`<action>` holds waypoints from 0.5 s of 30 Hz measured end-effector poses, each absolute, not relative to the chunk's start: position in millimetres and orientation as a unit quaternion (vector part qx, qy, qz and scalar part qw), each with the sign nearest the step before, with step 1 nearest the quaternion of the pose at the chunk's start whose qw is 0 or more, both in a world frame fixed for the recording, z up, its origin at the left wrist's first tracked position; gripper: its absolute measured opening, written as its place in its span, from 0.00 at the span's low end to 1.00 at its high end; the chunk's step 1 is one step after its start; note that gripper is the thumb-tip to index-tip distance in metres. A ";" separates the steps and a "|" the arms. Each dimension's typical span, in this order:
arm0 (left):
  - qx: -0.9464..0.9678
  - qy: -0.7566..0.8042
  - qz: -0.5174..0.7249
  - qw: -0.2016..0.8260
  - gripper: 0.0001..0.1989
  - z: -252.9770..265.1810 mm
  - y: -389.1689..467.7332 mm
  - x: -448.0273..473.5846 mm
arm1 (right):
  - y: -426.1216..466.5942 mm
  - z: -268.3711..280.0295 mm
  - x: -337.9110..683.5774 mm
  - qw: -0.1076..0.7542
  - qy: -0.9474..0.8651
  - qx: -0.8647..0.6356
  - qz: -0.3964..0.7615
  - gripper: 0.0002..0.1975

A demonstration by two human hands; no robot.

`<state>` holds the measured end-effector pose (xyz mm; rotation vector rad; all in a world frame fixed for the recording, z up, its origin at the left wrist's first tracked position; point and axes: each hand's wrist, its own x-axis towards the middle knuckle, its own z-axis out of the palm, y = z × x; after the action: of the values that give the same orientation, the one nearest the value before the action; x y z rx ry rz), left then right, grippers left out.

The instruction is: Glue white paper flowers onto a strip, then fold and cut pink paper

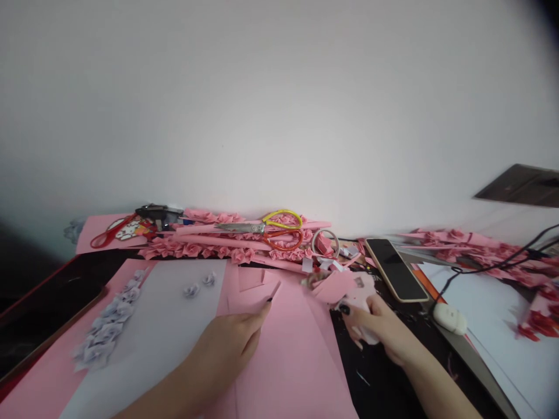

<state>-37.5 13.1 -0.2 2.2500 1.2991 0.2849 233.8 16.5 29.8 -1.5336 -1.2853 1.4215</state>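
Note:
My left hand (236, 343) lies over a large pink paper sheet (297, 361), its index finger stretched out beside a small cut strip near the sheet's top. Small pink paper pieces (252, 277) lie just beyond that fingertip. My right hand (379, 326) is closed around a pale white-and-pink object (362, 294), too blurred to name. A curled pink paper piece (336, 286) is at its far end. To the left, a white sheet (161, 331) carries a row of pale lilac paper roses (109, 326) and two loose ones.
Scissors (262, 227) with yellow and red handles rest on pink paper-rose stems (218, 250) along the wall. A tape roll (325, 243), a phone (396, 269) and a white earbud case (449, 318) lie rightward. A black cable (484, 269) crosses the right side.

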 end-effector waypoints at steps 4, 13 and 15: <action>0.828 0.481 0.125 0.259 0.24 -1.6 11.9 -37.5 | 7.4 26.2 214.8 0.266 -0.486 -0.641 0.532 0.13; 0.809 0.512 0.129 0.259 0.20 1.6 12.4 -33.9 | 6.3 34.4 197.6 0.162 -0.511 -0.667 0.518 0.12; 0.803 0.518 0.131 0.263 0.19 3.0 12.3 -33.0 | 6.3 34.3 195.0 0.153 -0.524 -0.656 0.521 0.11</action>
<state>-33.0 12.3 3.0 2.1729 1.4009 0.3542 195.0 6.3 34.3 -1.8828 -1.5033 1.4931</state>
